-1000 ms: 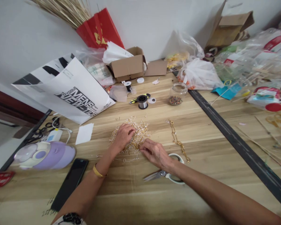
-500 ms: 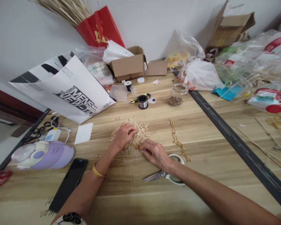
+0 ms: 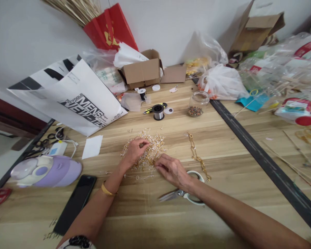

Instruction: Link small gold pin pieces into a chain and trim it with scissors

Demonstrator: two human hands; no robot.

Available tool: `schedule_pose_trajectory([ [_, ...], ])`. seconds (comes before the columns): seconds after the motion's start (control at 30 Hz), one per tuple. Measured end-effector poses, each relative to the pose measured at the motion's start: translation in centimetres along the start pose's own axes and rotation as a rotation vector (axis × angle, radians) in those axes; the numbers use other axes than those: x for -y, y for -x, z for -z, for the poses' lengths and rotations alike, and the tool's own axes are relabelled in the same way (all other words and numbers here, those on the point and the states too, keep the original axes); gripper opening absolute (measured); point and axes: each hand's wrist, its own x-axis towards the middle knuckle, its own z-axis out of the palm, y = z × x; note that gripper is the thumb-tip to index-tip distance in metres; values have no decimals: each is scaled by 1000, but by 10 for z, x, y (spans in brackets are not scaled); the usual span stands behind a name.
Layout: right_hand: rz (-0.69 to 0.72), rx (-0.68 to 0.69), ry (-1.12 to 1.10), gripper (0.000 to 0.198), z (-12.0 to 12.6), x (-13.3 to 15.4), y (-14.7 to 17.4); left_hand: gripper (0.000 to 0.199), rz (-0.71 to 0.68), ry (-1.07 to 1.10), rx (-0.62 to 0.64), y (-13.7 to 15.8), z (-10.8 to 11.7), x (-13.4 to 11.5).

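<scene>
A heap of small gold and clear beaded pieces (image 3: 157, 147) lies on the wooden table. Over its left side is my left hand (image 3: 137, 150), thumb and fingers pinched together; whatever is between them is too small to name. My right hand (image 3: 172, 169) rests at the heap's lower right edge, its fingertips closed on something I cannot make out. A thin silvery chain (image 3: 142, 178) lies just below the heap. Beneath my right wrist are scissors (image 3: 171, 195) with white handles, partly hidden. To the right a gold chain (image 3: 197, 158) is laid out.
Behind the heap stand a wire spool (image 3: 158, 112) and a glass jar (image 3: 196, 105) with small beads. A black phone (image 3: 76, 204) and a purple bottle (image 3: 50, 171) lie left. A white paper bag (image 3: 85, 100), a cardboard box (image 3: 143, 72) and plastic bottles (image 3: 280, 65) line the back.
My left hand's fingers have shifted slightly over the heap, staying pinched. My right hand holds its place. The view has moved very little.
</scene>
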Motion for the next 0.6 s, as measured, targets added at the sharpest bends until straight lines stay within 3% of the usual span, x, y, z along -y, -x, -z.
schedule_pose_trajectory([
  [0.6,-12,8,-12,12,1,1,0,7,69,122,-11,2,7,-1],
])
